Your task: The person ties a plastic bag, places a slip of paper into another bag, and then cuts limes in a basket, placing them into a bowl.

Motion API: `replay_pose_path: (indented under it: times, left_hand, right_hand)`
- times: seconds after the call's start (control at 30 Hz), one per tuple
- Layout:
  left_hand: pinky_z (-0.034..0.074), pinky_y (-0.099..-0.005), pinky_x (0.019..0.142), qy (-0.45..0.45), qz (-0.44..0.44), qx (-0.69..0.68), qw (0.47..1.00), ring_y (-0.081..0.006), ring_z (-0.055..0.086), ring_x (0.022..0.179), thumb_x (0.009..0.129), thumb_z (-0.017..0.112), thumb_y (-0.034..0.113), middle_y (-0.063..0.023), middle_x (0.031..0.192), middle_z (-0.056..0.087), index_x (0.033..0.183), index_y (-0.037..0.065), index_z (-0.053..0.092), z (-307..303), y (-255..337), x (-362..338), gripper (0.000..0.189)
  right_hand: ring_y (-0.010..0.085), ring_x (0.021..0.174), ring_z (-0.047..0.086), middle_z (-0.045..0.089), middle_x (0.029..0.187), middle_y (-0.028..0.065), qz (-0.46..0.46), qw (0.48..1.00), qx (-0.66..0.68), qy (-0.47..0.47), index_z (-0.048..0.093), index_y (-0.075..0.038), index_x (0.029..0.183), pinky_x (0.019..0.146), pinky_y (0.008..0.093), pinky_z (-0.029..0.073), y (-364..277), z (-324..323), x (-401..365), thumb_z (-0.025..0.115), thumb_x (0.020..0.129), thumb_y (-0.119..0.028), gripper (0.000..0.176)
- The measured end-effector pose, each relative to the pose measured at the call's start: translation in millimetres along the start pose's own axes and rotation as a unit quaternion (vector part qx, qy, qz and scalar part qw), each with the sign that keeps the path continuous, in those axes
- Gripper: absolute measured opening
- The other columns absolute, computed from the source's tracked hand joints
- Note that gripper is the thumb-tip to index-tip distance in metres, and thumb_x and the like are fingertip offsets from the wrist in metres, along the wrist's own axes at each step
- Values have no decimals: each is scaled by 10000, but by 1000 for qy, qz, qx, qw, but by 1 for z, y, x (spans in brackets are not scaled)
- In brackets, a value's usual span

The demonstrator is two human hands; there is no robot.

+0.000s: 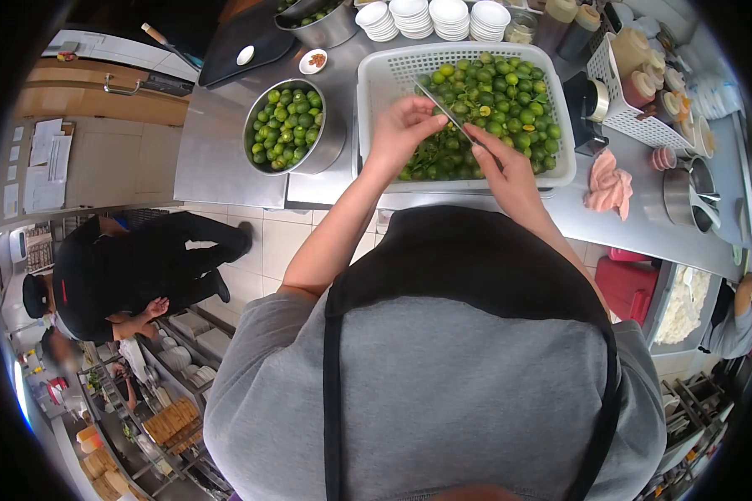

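Note:
Above a white perforated basket (pixel 565 171) full of small green limes (pixel 510 92), both my hands are at work. My right hand (pixel 503 167) grips a knife (pixel 443 107), its blade pointing up and to the left across the basket. Close beside the blade, my left hand (pixel 403 138) is closed with thumb and fingertips together. Whatever it pinches is too small or hidden to make out. A few yellowish limes and some green leaves lie among the fruit below my hands.
Left of the basket stands a steel pot (pixel 332 146) of limes. Stacked white dishes (pixel 449 18) line the back, beside sauce bottles (pixel 583 23). A pink cloth (pixel 610 185) and steel pots (pixel 681 196) sit at right. A person in black (pixel 134 267) is at left.

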State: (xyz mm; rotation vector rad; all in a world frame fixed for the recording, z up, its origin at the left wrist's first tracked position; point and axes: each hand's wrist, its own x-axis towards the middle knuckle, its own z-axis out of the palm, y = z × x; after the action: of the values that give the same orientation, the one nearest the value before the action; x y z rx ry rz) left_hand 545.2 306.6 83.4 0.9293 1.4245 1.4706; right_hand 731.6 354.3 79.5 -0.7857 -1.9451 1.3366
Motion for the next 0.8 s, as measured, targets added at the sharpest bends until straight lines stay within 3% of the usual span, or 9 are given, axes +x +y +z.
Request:
replay_pose_path:
  times: [0.03,0.1,0.13,0.2,0.43,0.5,0.57,0.67,0.8]
  left_hand:
    - [475,-242,742,0,-1,-1,1000,-108,605,816,784,636,4,-59,910,648,989,9,604,0,0,0,208]
    - [482,-255,754,2,-21,-42,999,-128,612,820,789,624,-6,-70,927,643,992,11,598,-1,2,-1,206]
    - [482,-255,754,2,-21,-43,999,-128,612,820,789,624,-6,-70,927,643,992,11,598,0,-1,0,206]
    - [502,-275,763,22,11,-146,989,-155,600,800,788,651,34,-83,892,597,998,-20,561,5,-9,3,235]
    - [502,-292,771,62,15,-139,988,-166,597,831,792,644,35,-91,906,598,1003,-24,564,3,-4,3,233]
    - [489,-275,767,69,18,-103,992,-164,597,822,785,655,44,-86,884,609,1014,-27,564,-2,-4,5,257]
    - [485,-263,767,70,17,-95,993,-147,600,820,787,639,16,-83,897,620,1004,-24,572,-2,-1,5,231]
    - [478,-242,750,74,26,-72,994,-117,600,813,782,634,-8,-66,904,632,988,-9,588,0,1,5,211]
    - [474,-222,708,23,24,-19,999,-85,587,790,766,659,-1,-29,897,634,973,28,611,10,-2,-3,214]
  right_hand:
    - [160,618,542,645,860,94,1,1000,-1,0,548,-79,1193,597,247,437,0,-1,1,497,909,-201,313]
    - [85,519,444,554,703,28,203,960,168,-89,515,-103,1240,475,208,365,-4,-6,3,474,927,-233,341]
    - [85,519,444,554,703,28,203,961,168,-90,515,-103,1240,475,208,365,-9,-7,4,474,927,-233,341]
    - [32,494,369,442,651,-25,278,898,332,-77,465,-120,1284,416,181,288,-19,-4,5,452,941,-257,370]
    - [33,500,379,460,676,-18,256,921,294,-26,436,-83,1296,405,175,284,-8,-15,8,427,950,-233,377]
    - [28,537,406,470,680,-20,173,973,150,-32,496,-90,1258,467,170,332,-1,-15,3,473,932,-214,349]
    - [57,629,488,582,792,14,117,988,101,-20,524,-57,1223,579,189,404,-2,-11,-2,494,920,-182,329]
    - [127,759,554,623,1088,93,47,998,16,-34,522,-43,1208,721,259,447,-7,-8,-6,498,917,-184,325]
    - [126,749,554,641,1020,105,58,998,0,-27,532,-51,1202,715,248,444,-8,-9,-1,500,914,-177,316]
